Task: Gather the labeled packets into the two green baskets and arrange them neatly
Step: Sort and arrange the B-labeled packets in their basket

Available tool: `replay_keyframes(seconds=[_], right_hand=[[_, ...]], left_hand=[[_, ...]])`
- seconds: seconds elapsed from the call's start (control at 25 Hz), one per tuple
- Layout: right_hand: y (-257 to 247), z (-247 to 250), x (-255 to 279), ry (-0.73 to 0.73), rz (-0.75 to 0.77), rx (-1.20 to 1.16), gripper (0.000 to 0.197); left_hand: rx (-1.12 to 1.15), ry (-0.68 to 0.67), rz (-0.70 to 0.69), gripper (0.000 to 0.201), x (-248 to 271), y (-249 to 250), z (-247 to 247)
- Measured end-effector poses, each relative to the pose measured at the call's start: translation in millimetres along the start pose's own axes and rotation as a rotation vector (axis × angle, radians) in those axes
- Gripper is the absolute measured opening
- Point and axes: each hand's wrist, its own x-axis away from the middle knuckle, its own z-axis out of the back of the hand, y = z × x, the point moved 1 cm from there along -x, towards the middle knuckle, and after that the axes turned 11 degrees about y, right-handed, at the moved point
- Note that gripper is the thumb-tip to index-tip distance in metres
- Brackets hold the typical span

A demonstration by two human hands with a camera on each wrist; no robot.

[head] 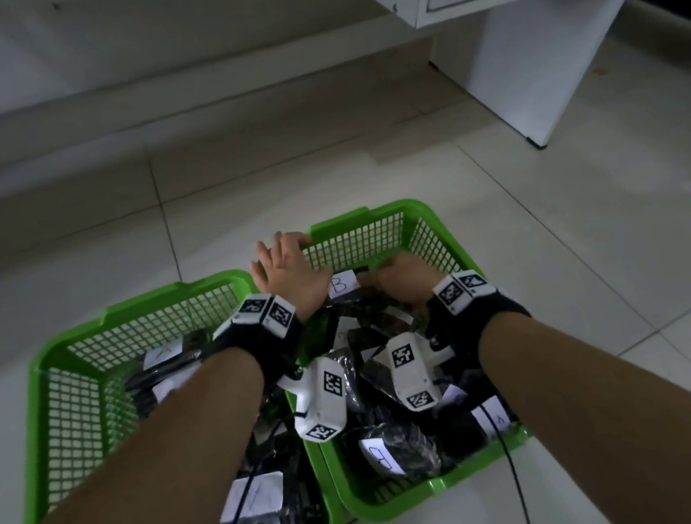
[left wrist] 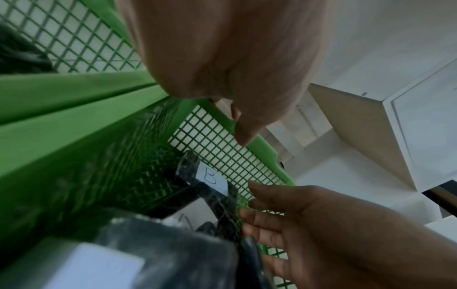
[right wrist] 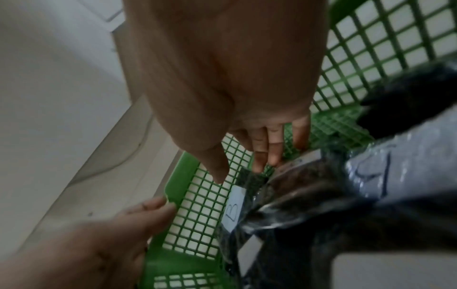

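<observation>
Two green mesh baskets stand side by side on the floor, the left basket (head: 174, 294) and the right basket (head: 372, 213), both holding several black packets with white labels. My left hand (head: 282, 254) rests on the far left corner of the right basket's rim (left wrist: 262, 144), fingers spread. My right hand (head: 383, 278) is inside the right basket. Its fingertips (right wrist: 262, 162) touch the end of a packet labelled B (head: 341, 285) (left wrist: 212, 178) (right wrist: 233, 211) that stands against the far wall; the thumb stays apart.
More packets lie loose in the right basket, one labelled B (head: 380, 456). The left basket holds one marked A (head: 251, 495). A white cabinet (head: 527, 45) stands at the back right on the tiled floor (head: 607, 238). A black cable (head: 517, 485) hangs from my right wrist.
</observation>
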Motion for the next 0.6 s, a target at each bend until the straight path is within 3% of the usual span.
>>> replay_keyframes(seconds=[0.2,0.4,0.6], right_hand=[[5.8,-13.1,3.5,0.074,-0.086,-0.179,0.023],[-1.9,-3.3,19.9,0.164,-0.111,-0.391,0.043],[-1.2,15.0,30.8,0.11,-0.04,-0.571,0.04]], left_hand=[[-0.029,-0.018,-0.011,0.027,5.0,2.0,-2.8],[-0.07,-0.048,-0.075,0.042,6.4,-4.8,3.4],[-0.065,-0.056,-0.108,0.048,10.5,-5.8,8.0]])
